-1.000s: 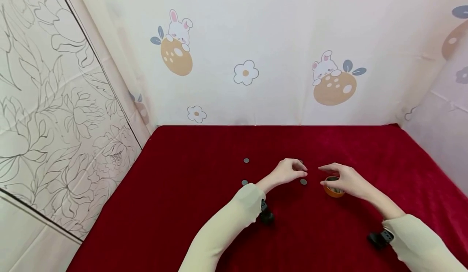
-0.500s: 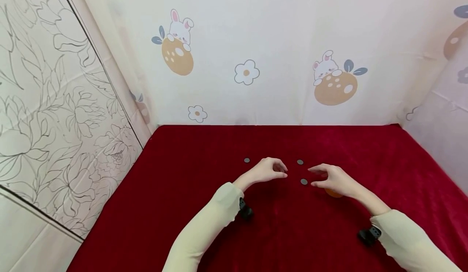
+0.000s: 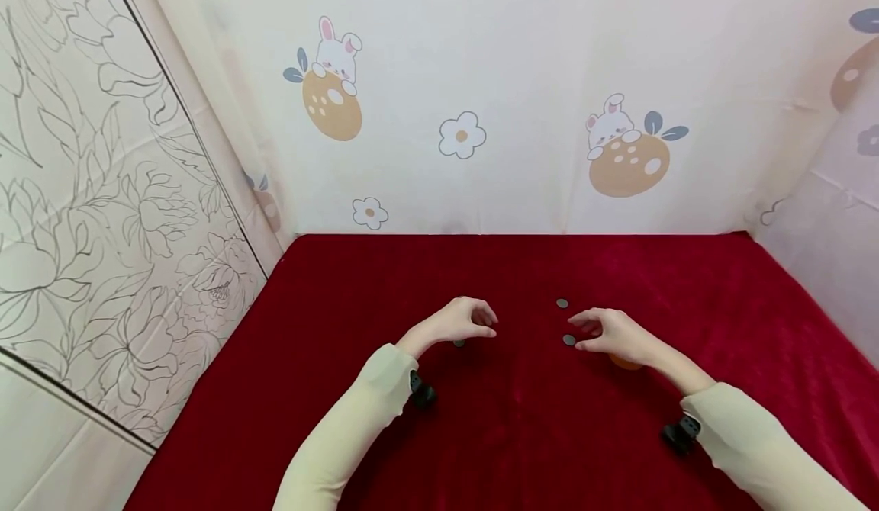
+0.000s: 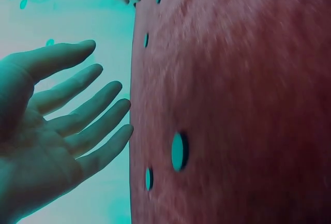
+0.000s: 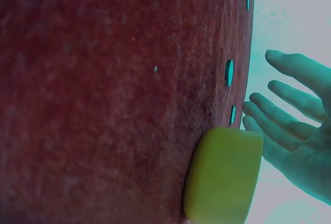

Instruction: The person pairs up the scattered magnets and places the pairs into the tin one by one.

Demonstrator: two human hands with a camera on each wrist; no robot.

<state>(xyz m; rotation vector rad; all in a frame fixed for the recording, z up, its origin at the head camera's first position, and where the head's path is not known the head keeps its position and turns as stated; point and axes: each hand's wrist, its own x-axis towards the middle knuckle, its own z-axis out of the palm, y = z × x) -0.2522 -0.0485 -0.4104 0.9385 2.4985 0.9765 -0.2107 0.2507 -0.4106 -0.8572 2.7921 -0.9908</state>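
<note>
My left hand (image 3: 456, 319) hovers over the left part of the cloth, fingers spread and loosely bent, holding nothing. Below it a small grey coin-like disc (image 3: 459, 343) peeks out; the left wrist view shows a nearer disc (image 4: 179, 151) and another disc (image 4: 149, 178) apart from the fingers. My right hand (image 3: 611, 334) is also empty, in the air above a small orange round container (image 3: 626, 363) that it mostly hides. Close to its fingertips lies a grey disc (image 3: 569, 340), with another disc (image 3: 562, 303) behind. The container's side (image 5: 225, 175) fills the lower right wrist view.
A dark red velvet cloth (image 3: 384, 282) covers the table. Behind it hangs a pale curtain (image 3: 522, 175) printed with rabbits and flowers. At left stands a flower-patterned panel (image 3: 123, 191).
My left hand has moved left, from beside the right-hand discs to above the left-hand ones. My right hand has shifted slightly left, covering most of the orange container, whose inside was visible before.
</note>
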